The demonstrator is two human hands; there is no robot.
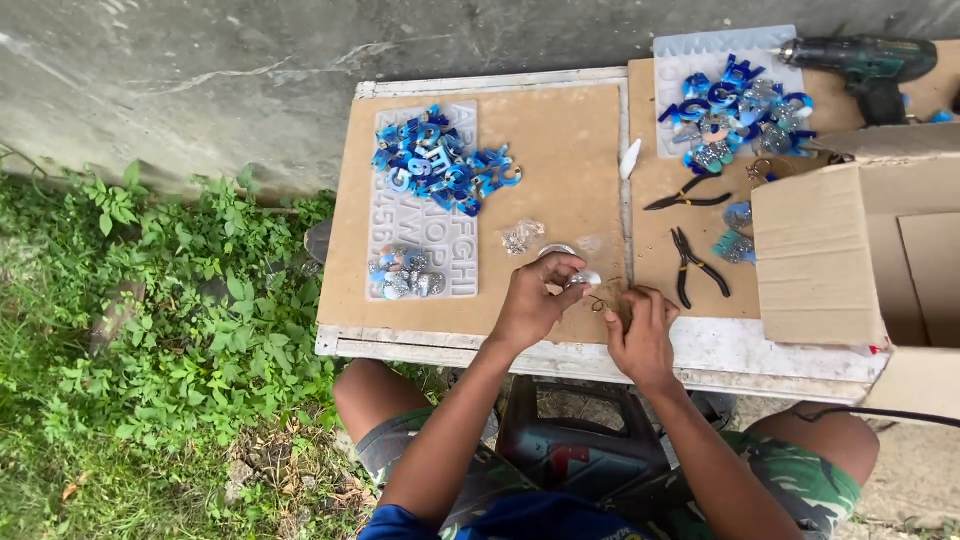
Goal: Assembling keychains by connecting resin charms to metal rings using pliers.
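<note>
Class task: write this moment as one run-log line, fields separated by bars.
left hand: pinches small clear piece | right hand: on thin wire ring | nearby: black pliers, blue resin letters on letter mould | surface: brown board

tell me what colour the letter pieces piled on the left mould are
Mostly blue letter pieces, seen in the head view.

Blue resin letters point(440, 160) on grey mould point(462, 250), brown boards point(560, 160), black pliers point(695, 265), camouflage shorts point(800, 480).

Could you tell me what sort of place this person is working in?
Probably a makeshift outdoor craft bench: a small table stands against a bare concrete wall, with weeds growing beside it. Blue resin letters, two pliers and a cordless drill lie on it.
</note>
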